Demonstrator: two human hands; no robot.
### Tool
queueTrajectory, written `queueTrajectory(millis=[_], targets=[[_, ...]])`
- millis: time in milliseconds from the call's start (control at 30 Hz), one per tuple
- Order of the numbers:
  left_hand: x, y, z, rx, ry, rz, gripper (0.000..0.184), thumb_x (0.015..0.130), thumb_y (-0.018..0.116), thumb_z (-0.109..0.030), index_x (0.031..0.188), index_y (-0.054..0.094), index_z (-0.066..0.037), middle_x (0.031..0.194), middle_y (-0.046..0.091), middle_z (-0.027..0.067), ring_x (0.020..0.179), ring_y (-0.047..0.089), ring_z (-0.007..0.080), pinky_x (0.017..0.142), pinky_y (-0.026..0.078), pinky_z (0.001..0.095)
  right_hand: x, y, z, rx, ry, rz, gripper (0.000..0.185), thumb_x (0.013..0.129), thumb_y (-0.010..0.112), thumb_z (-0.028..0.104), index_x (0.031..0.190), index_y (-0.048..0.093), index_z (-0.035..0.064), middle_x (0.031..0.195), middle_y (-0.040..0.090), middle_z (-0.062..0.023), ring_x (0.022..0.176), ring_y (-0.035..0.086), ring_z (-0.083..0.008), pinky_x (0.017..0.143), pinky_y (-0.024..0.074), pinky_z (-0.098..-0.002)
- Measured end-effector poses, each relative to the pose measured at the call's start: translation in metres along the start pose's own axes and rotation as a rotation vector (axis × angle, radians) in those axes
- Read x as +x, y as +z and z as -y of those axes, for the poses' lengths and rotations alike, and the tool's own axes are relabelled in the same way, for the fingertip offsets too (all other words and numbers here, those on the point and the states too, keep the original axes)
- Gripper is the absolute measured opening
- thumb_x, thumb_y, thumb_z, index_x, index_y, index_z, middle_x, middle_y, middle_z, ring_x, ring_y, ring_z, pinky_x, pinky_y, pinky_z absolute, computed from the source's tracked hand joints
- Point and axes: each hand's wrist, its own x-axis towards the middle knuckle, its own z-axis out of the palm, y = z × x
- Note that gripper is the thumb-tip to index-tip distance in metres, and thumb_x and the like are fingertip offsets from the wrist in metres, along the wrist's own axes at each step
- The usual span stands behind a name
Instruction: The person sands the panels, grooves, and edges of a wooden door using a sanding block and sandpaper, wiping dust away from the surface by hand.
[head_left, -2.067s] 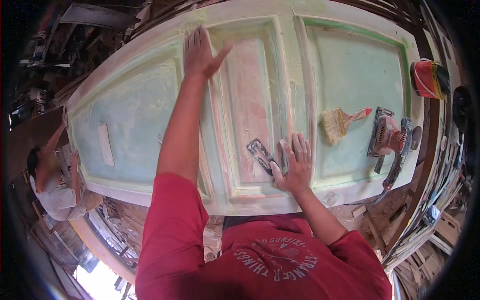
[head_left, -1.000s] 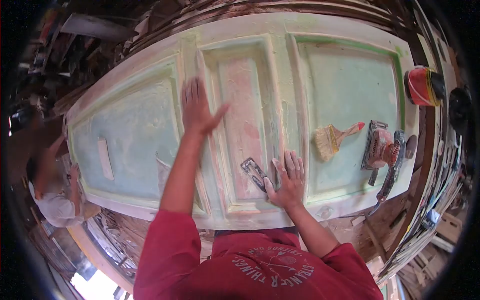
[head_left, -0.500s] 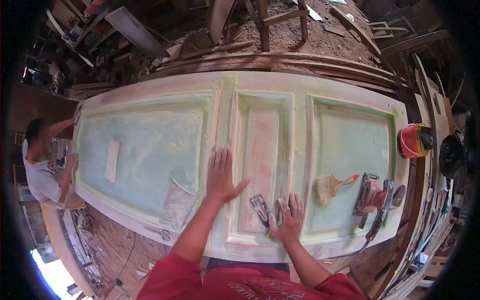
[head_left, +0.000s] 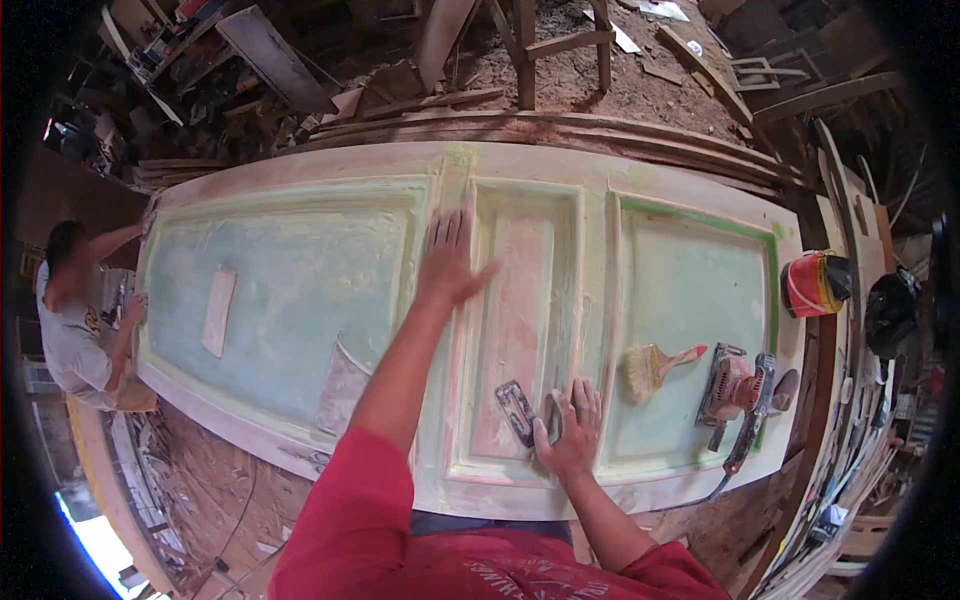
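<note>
My left hand [head_left: 447,262] lies flat, fingers outstretched, on the upright strip between the large left panel and the narrow middle panel of a wooden door [head_left: 430,490]. My right hand [head_left: 570,432] rests at the lower right of the middle panel. Between its thumb and fingers shows a small greyish piece, which I cannot make out. Just left of that hand lies a dark-edged rectangular sanding block [head_left: 515,413], apart from my fingers. Pale green and whitish filler covers much of the door.
A paintbrush [head_left: 655,372], a power sander [head_left: 735,388] and its cord lie on the right panel. A red and yellow can [head_left: 808,284] stands past the right end. A pale strip [head_left: 219,311] and a grey sheet [head_left: 343,388] lie left. Another person [head_left: 80,320] touches the left end.
My left hand has slid upward along the strip, away from me. My right hand stays in nearly the same place. The view has shifted slightly.
</note>
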Motion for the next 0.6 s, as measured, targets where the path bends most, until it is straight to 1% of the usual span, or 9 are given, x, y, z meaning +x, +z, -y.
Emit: queueTrajectory(millis=[67,100,133,233,333,400,467,567,600], targets=[[-0.081,-0.004,-0.014,0.022,-0.022,0.084,0.124,0.09,0.067,-0.073,0.17,0.018,0.009,0.177,0.025,0.0301,0.167,0.016,0.047,0.138,0.008,0.0544,-0.001,0.001,-0.001,0.016,0.005,0.0,0.064,0.085,0.082,0.027,0.145,0.063,0.0121,0.165,0.048,-0.0243,0.159,0.038,-0.045,0.132,0.0263,-0.0617],[-0.124,-0.007,-0.024,0.006,-0.013,0.085,0.126,0.089,0.068,-0.073,0.171,0.018,0.008,0.177,0.025,0.03,0.167,0.016,0.0476,0.138,0.008,0.0552,-0.002,0.0,-0.001,0.023,0.01,0.01,0.064,0.085,0.082,0.027,0.145,0.064,0.0119,0.165,0.048,-0.0244,0.159,0.038,-0.045,0.132,0.0264,-0.0617],[-0.144,-0.009,-0.031,-0.013,0.001,0.078,0.128,0.088,0.069,-0.073,0.171,0.017,0.008,0.177,0.024,0.03,0.167,0.016,0.0481,0.138,0.007,0.0561,0.0,-0.003,-0.001,0.024,0.012,0.013,0.064,0.085,0.082,0.027,0.145,0.064,0.0117,0.165,0.048,-0.0245,0.159,0.038,-0.0451,0.132,0.0266,-0.0616],[-0.121,-0.008,-0.033,0.043,-0.039,0.083,0.128,0.086,0.071,-0.074,0.171,0.018,0.007,0.178,0.023,0.0296,0.167,0.016,0.0466,0.138,0.006,0.0565,0.001,0.0,-0.001,0.033,0.03,0.019,0.063,0.085,0.081,0.026,0.144,0.065,0.0113,0.165,0.048,-0.0249,0.159,0.038,-0.0454,0.131,0.0268,-0.0618],[-0.024,0.0,-0.011,0.087,-0.007,0.015,0.128,0.086,0.069,-0.078,0.171,0.021,0.006,0.177,0.026,0.0281,0.166,0.022,0.0429,0.138,0.008,0.0553,0.004,-0.001,-0.002,0.035,0.023,0.008,0.062,0.085,0.081,0.024,0.143,0.064,0.0117,0.165,0.048,-0.0255,0.158,0.038,-0.047,0.131,0.026,-0.0623],[0.04,-0.004,-0.002,0.071,0.019,-0.072,0.125,0.088,0.067,-0.079,0.17,0.024,0.006,0.177,0.028,0.0269,0.164,0.025,0.0426,0.138,0.01,0.054,0.004,0.0,-0.001,0.031,0.019,0.004,0.062,0.085,0.081,0.023,0.143,0.064,0.0117,0.165,0.048,-0.0255,0.158,0.038,-0.0468,0.131,0.0258,-0.0622],[0.085,-0.001,0.011,0.083,-0.006,-0.042,0.122,0.091,0.067,-0.076,0.171,0.024,0.005,0.177,0.029,0.026,0.165,0.024,0.0425,0.138,0.012,0.053,0.002,0.0,0.0,0.015,0.024,0.013,0.063,0.085,0.081,0.024,0.144,0.065,0.0114,0.166,0.047,-0.0249,0.159,0.038,-0.045,0.132,0.0264,-0.0615],[0.078,0.002,0.005,0.02,-0.011,-0.123,0.12,0.092,0.067,-0.074,0.17,0.024,0.006,0.177,0.028,0.027,0.166,0.022,0.0436,0.138,0.012,0.0523,0.002,0.0,0.001,0.013,0.008,0.01,0.065,0.085,0.081,0.024,0.146,0.063,0.0121,0.166,0.047,-0.0247,0.159,0.038,-0.0449,0.132,0.0259,-0.0615],[0.061,0.003,0.003,0.021,-0.016,-0.071,0.12,0.092,0.067,-0.074,0.17,0.024,0.006,0.178,0.027,0.0265,0.166,0.021,0.0429,0.138,0.011,0.052,0.0,0.003,-0.002,0.011,-0.002,-0.003,0.065,0.084,0.081,0.023,0.146,0.063,0.0128,0.166,0.047,-0.0242,0.159,0.038,-0.0449,0.132,0.0255,-0.0615]])
